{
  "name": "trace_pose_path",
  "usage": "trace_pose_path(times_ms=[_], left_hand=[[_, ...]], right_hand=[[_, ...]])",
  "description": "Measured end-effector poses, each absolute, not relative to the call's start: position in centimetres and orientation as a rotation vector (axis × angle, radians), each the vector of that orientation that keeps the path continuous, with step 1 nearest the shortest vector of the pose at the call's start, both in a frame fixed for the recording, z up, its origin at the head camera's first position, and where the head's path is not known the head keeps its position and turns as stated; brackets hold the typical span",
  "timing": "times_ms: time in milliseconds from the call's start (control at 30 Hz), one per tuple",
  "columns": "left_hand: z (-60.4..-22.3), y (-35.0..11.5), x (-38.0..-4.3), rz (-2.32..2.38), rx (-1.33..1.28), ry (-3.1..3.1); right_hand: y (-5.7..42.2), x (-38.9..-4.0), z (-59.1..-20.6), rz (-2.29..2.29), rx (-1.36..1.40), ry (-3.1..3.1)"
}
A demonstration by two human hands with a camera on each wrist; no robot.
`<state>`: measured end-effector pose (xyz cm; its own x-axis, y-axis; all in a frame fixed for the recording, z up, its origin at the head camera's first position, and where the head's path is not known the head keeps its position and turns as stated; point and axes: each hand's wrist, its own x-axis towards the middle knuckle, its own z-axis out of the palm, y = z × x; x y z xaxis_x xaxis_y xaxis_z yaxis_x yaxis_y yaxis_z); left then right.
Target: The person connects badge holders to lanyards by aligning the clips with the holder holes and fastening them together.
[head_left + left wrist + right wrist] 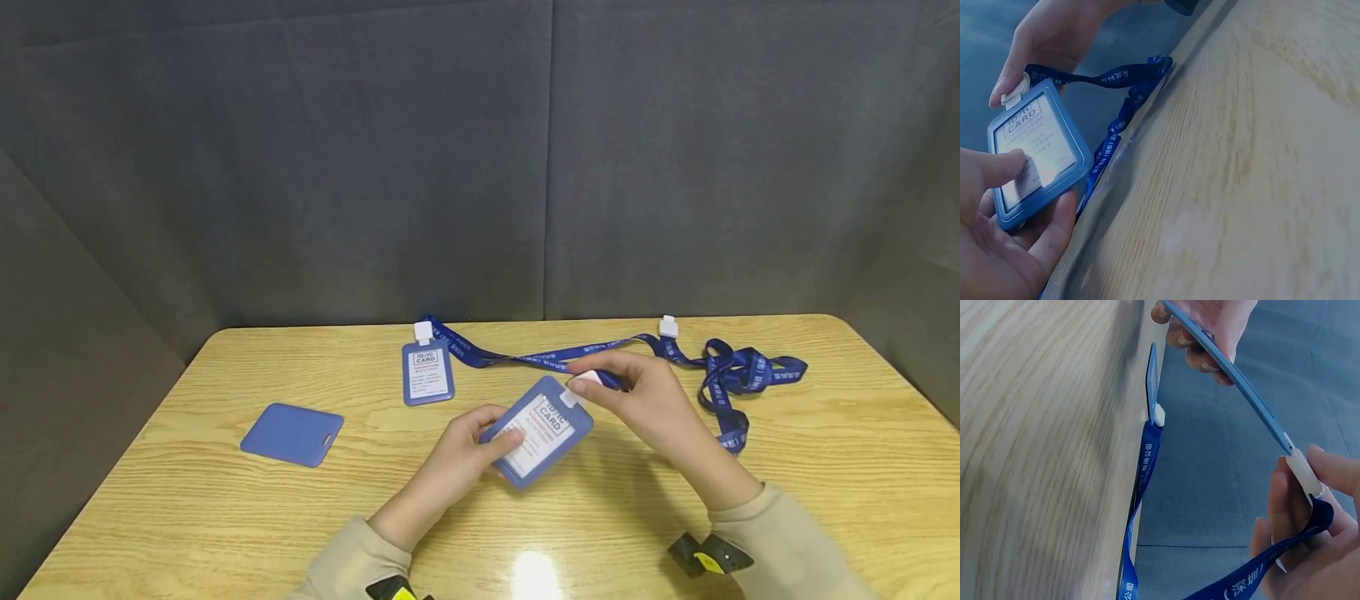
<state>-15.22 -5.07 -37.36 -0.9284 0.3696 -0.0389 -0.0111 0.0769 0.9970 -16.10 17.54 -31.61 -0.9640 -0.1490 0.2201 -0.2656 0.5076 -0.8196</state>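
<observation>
My left hand [467, 454] holds a blue ID card holder [512, 472] above the table, thumb across its clear front and fingers behind. The holder is tilted, its "ID/IC CARD" face showing. At its top edge, my right hand [651, 407] pinches a white clip [1017, 94] between thumb and fingers. The clip's white tab meets the holder's slot end; whether it is fastened I cannot tell. From that clip a dark blue lanyard [1241, 575] with white lettering hangs past the right fingers, seen closely in the right wrist view.
Another card holder [428, 375] with a white clip and blue lanyard [480, 358] lies at the back. A plain blue holder [292, 435] lies on the left of the wooden table [225, 517]. Bunched lanyard [742, 371] and a white clip [668, 327] lie back right.
</observation>
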Motion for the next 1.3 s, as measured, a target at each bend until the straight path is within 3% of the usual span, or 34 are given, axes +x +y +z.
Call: trace_pose_path(times_ms=[733,1300], left_hand=[[-37.9,-5.4,-15.3,1.880,0.408,2.127],[-37.9,-5.9,-16.1,2.031,0.125,2.092]], right_hand=[[19.8,-16.1,-30.6,1.559,0.231,-2.486],[19.0,-16.2,-31.2,1.597,0.249,-2.460]])
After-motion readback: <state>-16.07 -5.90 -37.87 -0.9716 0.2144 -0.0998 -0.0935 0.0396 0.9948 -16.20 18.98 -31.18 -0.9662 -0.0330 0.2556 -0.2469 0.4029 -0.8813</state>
